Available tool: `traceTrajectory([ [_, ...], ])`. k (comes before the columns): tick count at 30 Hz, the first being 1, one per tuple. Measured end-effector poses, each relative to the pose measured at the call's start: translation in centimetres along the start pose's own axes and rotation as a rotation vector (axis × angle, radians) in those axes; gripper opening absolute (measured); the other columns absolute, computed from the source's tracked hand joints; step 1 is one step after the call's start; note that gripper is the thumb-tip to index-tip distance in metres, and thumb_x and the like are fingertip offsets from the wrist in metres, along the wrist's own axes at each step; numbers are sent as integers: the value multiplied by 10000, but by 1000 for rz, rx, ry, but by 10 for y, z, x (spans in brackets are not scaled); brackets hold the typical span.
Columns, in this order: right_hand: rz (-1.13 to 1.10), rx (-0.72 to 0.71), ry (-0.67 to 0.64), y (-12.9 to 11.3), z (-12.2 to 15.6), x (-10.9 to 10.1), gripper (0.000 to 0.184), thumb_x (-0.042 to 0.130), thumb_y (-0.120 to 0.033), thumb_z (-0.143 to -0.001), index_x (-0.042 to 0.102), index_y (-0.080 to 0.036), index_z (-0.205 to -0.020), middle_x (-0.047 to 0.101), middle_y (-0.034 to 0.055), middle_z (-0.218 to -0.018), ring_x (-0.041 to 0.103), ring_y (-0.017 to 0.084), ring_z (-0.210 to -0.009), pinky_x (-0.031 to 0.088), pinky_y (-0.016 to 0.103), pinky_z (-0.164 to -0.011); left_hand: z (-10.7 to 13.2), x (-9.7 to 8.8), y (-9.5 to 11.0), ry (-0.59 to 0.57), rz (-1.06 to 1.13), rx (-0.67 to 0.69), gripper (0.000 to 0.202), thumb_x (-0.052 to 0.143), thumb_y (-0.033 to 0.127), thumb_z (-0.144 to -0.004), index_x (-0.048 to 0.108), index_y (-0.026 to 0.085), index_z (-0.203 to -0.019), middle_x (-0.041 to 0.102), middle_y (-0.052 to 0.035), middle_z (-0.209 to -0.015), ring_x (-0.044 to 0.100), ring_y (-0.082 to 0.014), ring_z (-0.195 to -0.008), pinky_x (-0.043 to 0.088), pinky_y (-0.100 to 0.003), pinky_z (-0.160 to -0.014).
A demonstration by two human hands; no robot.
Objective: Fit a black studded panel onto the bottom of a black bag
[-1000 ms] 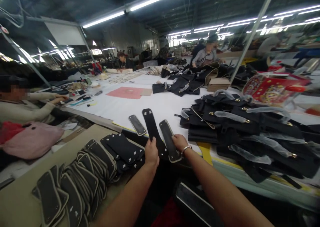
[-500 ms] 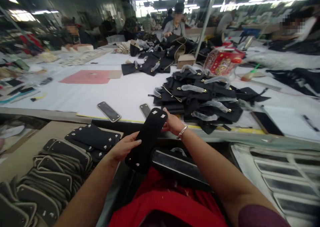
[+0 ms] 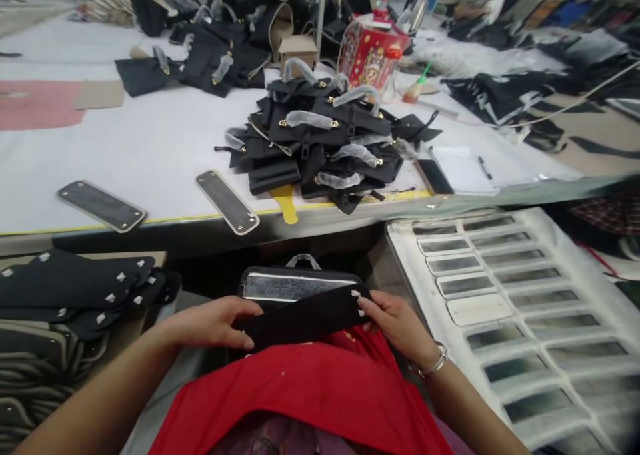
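Note:
My left hand grips one end of a long black bag panel, thumb in front and fingers behind. At the other end my right hand pinches it beside small white tabs. The panel lies crosswise just above my red apron. Behind it stands a black bag with a clear-wrapped handle and a pale-edged base strip, partly covered by the panel. Two grey oblong plates with pale rims, a left one and a right one, lie at the table's front edge.
Black bag pieces with wrapped handles are heaped on the white table. Stacked black panels lie at left. To the right is a white slotted rack. A notepad and a red box are on the table.
The panel has come down toward my lap and turned from slanting to nearly level. Both hands still hold its ends. My view has swung right and downward.

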State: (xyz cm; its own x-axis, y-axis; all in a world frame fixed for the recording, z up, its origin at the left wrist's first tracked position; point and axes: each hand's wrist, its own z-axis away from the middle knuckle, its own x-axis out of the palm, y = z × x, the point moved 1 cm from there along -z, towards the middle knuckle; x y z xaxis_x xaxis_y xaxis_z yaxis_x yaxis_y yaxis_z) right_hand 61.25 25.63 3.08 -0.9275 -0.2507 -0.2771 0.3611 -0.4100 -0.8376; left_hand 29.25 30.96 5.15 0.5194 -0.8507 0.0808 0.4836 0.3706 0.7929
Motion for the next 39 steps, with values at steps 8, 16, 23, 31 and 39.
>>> traceTrajectory([
  [8, 317, -95, 176, 12, -7, -11, 317, 500, -435, -831, 494, -183, -639, 475, -40, -542, 436, 91, -524, 317, 222, -521, -15, -17, -20, 650, 64, 34, 389, 669, 398, -689, 644, 150, -988, 684, -67, -923, 631, -223, -858, 496, -317, -777],
  [16, 315, -130, 166, 10, -12, -10, 311, 426, -392, -882, 517, -183, -671, 534, -28, -603, 482, 95, -578, 334, 221, -572, -24, -24, -18, 856, -99, -114, 441, 641, 528, -667, 638, 158, -905, 683, -27, -764, 632, -188, -707, 501, -252, -647],
  [23, 312, -127, 197, 11, -15, -13, 290, 461, -389, -870, 549, -181, -688, 565, -23, -649, 495, 91, -600, 333, 218, -588, -24, -17, -2, 887, -26, -181, 370, 659, 479, -672, 632, 164, -865, 676, 19, -743, 603, -145, -705, 465, -202, -649],
  [31, 329, -94, 188, 9, -18, -17, 291, 484, -380, -860, 548, -177, -661, 577, -23, -641, 498, 86, -588, 320, 218, -571, -29, -11, 9, 934, 31, -226, 376, 685, 479, -609, 626, 169, -813, 660, 32, -689, 571, -133, -651, 454, -202, -641],
  [39, 360, -72, 181, 7, -19, -19, 284, 477, -353, -866, 549, -166, -665, 578, -10, -647, 508, 91, -604, 313, 221, -573, -30, -8, 8, 944, 35, -245, 407, 690, 487, -585, 627, 157, -814, 652, 20, -682, 555, -129, -632, 440, -201, -629],
])
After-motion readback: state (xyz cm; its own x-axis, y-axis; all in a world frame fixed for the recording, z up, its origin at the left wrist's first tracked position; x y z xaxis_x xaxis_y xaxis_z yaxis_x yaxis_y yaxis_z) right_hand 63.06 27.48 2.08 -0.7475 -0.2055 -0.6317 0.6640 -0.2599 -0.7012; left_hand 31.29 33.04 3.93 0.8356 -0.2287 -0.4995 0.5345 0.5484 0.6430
